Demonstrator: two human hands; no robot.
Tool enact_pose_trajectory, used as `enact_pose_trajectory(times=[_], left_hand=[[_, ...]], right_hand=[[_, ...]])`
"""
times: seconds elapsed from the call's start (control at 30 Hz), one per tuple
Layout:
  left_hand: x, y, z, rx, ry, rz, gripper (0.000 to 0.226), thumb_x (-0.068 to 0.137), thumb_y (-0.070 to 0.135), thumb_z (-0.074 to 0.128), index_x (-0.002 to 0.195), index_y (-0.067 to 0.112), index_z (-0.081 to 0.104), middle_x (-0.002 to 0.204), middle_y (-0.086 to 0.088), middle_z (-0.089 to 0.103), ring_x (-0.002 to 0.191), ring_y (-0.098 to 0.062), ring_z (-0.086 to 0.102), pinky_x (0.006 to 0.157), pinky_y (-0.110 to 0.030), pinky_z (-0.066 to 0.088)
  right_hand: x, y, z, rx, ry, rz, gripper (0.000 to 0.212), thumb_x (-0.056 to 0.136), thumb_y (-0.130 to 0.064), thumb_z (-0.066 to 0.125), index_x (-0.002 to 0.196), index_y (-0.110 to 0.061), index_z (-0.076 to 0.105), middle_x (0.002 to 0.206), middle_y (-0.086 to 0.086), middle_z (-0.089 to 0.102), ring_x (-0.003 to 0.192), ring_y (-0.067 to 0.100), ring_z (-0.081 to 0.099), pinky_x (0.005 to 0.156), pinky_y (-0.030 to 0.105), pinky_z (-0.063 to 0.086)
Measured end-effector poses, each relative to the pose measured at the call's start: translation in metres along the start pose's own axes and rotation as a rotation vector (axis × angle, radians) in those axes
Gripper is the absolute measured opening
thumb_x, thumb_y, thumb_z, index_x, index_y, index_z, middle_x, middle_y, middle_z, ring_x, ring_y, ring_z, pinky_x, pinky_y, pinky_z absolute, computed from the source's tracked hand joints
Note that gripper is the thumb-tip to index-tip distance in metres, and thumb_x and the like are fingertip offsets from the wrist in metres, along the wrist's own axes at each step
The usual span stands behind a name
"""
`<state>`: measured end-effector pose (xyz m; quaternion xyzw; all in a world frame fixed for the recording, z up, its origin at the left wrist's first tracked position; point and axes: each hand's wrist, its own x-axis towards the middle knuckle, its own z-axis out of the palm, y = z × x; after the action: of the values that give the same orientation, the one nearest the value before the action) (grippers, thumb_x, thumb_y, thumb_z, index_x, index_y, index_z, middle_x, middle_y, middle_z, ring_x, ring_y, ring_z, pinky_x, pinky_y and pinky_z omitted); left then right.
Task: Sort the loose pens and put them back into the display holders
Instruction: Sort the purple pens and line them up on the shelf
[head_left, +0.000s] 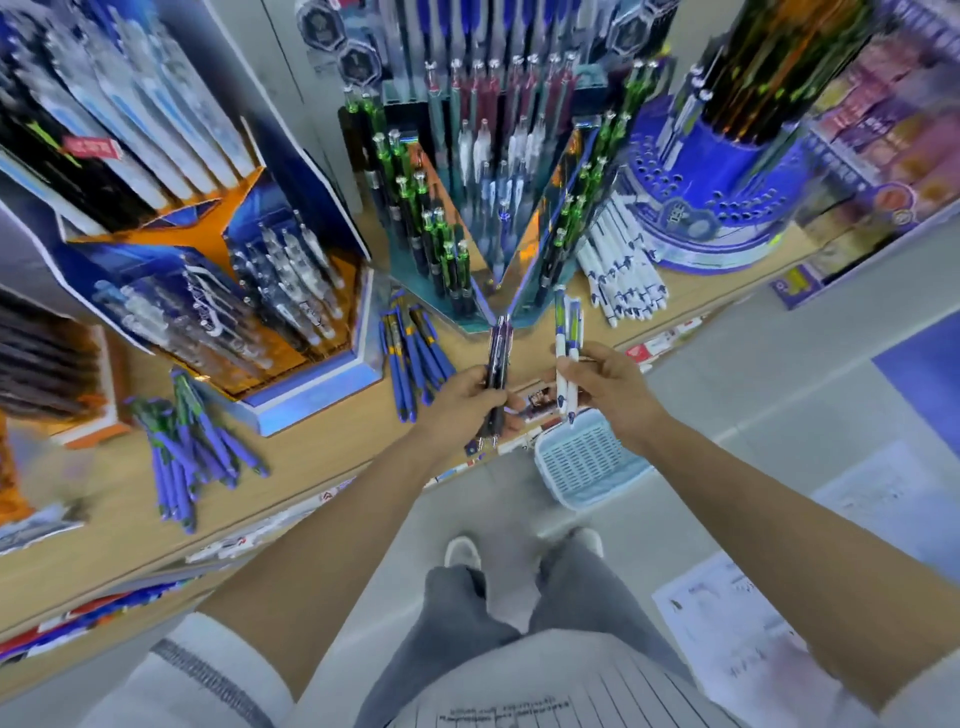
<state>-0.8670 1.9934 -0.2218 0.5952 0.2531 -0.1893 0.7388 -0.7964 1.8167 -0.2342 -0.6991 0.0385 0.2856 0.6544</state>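
Currently left hand (462, 400), fingers curled, grips a bundle of dark purple-black pens (497, 358) just before the teal display holder (470, 318). Right hand (608, 389) pinches white pens (566, 332) (blue clips, green windows) there too. Loose blue pens (410, 353) lie left of the holder.

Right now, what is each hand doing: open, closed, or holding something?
Left hand: gripping a bundle of dark pens.
Right hand: gripping a few white pens.
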Motion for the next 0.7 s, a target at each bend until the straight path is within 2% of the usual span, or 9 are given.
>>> enact_pose_trajectory(times=[0.07,0.13,0.23,0.33,0.43,0.47,0.53,0.63,0.7], left_hand=[[0.009,0.005,0.016,-0.017,-0.014,0.003,0.026,0.098,-0.007,0.039,0.123,-0.006,0.046,0.083,-0.014,0.063,0.054,-0.014,0.067,0.058,-0.027,0.059],[0.018,0.009,0.035,-0.036,-0.013,0.011,0.024,0.098,-0.008,0.038,0.120,-0.003,0.047,0.082,-0.013,0.063,0.053,-0.014,0.067,0.055,-0.026,0.058],[0.030,0.013,0.062,-0.085,0.039,0.034,0.023,0.097,-0.009,0.039,0.116,-0.001,0.049,0.080,-0.013,0.063,0.054,-0.014,0.067,0.057,-0.027,0.059],[0.041,0.013,0.092,-0.153,0.133,0.068,0.022,0.097,-0.007,0.041,0.117,-0.002,0.050,0.077,-0.012,0.066,0.055,-0.016,0.067,0.059,-0.029,0.059],[0.049,0.015,0.119,-0.200,0.205,0.093,0.021,0.098,-0.006,0.042,0.115,0.000,0.051,0.081,-0.014,0.066,0.056,-0.017,0.066,0.061,-0.031,0.058],[0.051,0.015,0.127,-0.218,0.224,0.102,0.020,0.097,-0.007,0.042,0.114,0.000,0.051,0.081,-0.015,0.065,0.056,-0.018,0.066,0.062,-0.033,0.058],[0.055,0.018,0.140,-0.262,0.266,0.114,0.019,0.097,-0.008,0.043,0.111,0.001,0.052,0.079,-0.015,0.065,0.056,-0.020,0.065,0.062,-0.034,0.058],[0.057,0.021,0.151,-0.279,0.314,0.123,0.019,0.096,-0.008,0.046,0.111,0.001,0.054,0.077,-0.013,0.067,0.056,-0.020,0.066,0.060,-0.033,0.059],[0.059,0.024,0.154,-0.260,0.341,0.122,0.021,0.096,-0.007,0.047,0.113,0.002,0.056,0.080,-0.012,0.068,0.061,-0.021,0.067,0.072,-0.040,0.060]], right_hand=[[0.006,-0.004,-0.023,0.000,0.013,-0.018,0.013,0.090,-0.013,0.064,0.103,-0.011,0.067,0.083,0.013,0.069,0.065,0.021,0.063,0.060,0.029,0.053],[0.014,-0.011,-0.046,-0.025,0.007,-0.026,0.007,0.090,-0.012,0.064,0.094,-0.017,0.067,0.076,0.005,0.071,0.063,0.017,0.065,0.060,0.028,0.054],[0.032,-0.023,-0.075,-0.047,-0.017,-0.022,0.003,0.091,-0.012,0.063,0.094,-0.015,0.064,0.067,0.000,0.070,0.056,0.015,0.062,0.055,0.027,0.052],[0.050,-0.040,-0.101,-0.170,-0.019,-0.007,0.020,0.092,-0.022,0.065,0.107,-0.017,0.053,0.066,0.001,0.063,0.053,0.012,0.051,0.049,0.021,0.045],[0.070,-0.056,-0.122,-0.272,-0.113,-0.024,0.031,0.095,-0.026,0.059,0.122,-0.015,0.046,0.055,-0.008,0.062,0.041,0.005,0.049,0.041,0.017,0.041],[0.078,-0.063,-0.126,-0.304,-0.142,-0.017,0.036,0.095,-0.028,0.059,0.126,-0.015,0.045,0.062,-0.004,0.064,0.046,0.007,0.052,0.044,0.019,0.042],[0.096,-0.073,-0.132,-0.355,-0.197,0.014,0.054,0.094,-0.028,0.061,0.140,-0.012,0.038,0.090,0.009,0.064,0.065,0.019,0.054,0.052,0.024,0.045],[0.117,-0.084,-0.135,-0.380,-0.283,0.050,0.072,0.089,-0.018,0.068,0.147,-0.012,0.027,0.115,0.014,0.062,0.076,0.023,0.053,0.056,0.027,0.044],[0.126,-0.090,-0.137,-0.406,-0.312,0.045,0.078,0.085,-0.018,0.073,0.147,-0.013,0.027,0.125,0.016,0.057,0.085,0.021,0.055,0.060,0.027,0.046]])
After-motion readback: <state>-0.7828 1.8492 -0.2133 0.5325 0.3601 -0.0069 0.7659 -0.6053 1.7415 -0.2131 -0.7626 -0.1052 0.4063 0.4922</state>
